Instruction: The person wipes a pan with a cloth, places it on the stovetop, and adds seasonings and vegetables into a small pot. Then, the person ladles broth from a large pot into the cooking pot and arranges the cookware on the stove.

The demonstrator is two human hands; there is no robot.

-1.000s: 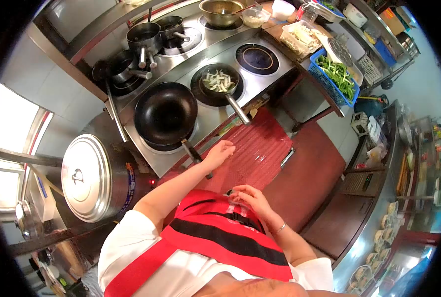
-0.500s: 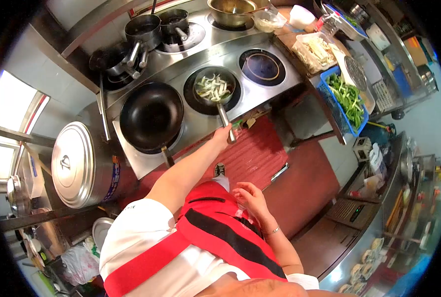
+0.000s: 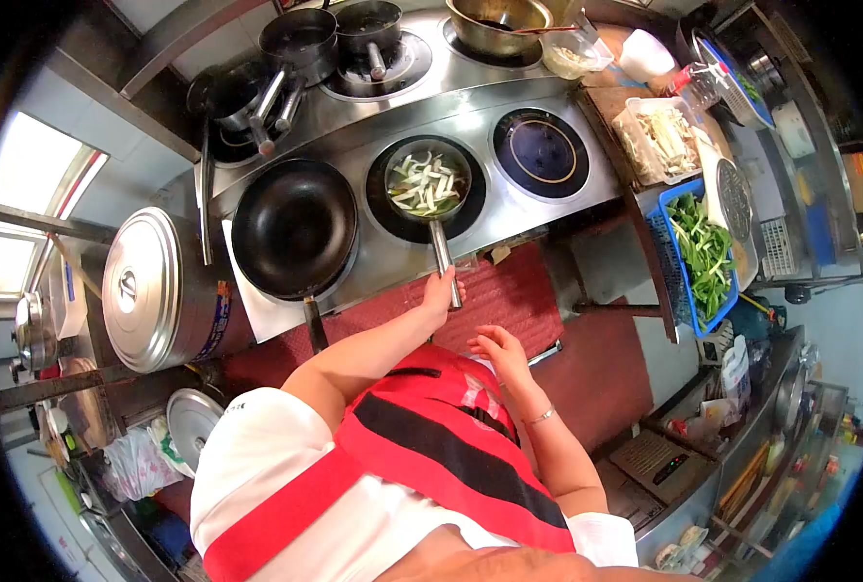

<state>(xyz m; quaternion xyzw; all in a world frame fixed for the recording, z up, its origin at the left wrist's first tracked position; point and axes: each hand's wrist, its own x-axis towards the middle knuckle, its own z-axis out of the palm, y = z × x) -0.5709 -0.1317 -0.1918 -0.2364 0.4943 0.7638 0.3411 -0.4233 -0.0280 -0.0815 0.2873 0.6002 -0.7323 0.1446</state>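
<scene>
My left hand (image 3: 441, 294) is closed round the metal handle of a small saucepan (image 3: 437, 225). The pan rests on the middle burner of the front cooktop, and pale cut strips with some green (image 3: 426, 184) lie in it. In front of the red apron (image 3: 431, 407), my right hand (image 3: 499, 351) hangs free with loosely bent fingers, a bracelet on its wrist. Left of the saucepan, a large black wok (image 3: 296, 228) sits on the neighbouring burner, its handle pointing towards me.
Several dark pots (image 3: 299, 47) stand on the back burners, beside a brass-coloured bowl (image 3: 499, 24). A big lidded stockpot (image 3: 145, 291) is at the left. On the right are a tub of pale strips (image 3: 659, 141) and a blue basket (image 3: 666, 254) of green vegetables.
The view has shifted, so the right-hand counter appears farther right. My left hand stays on the saucepan handle. My right hand remains free near the apron, slightly higher in view.
</scene>
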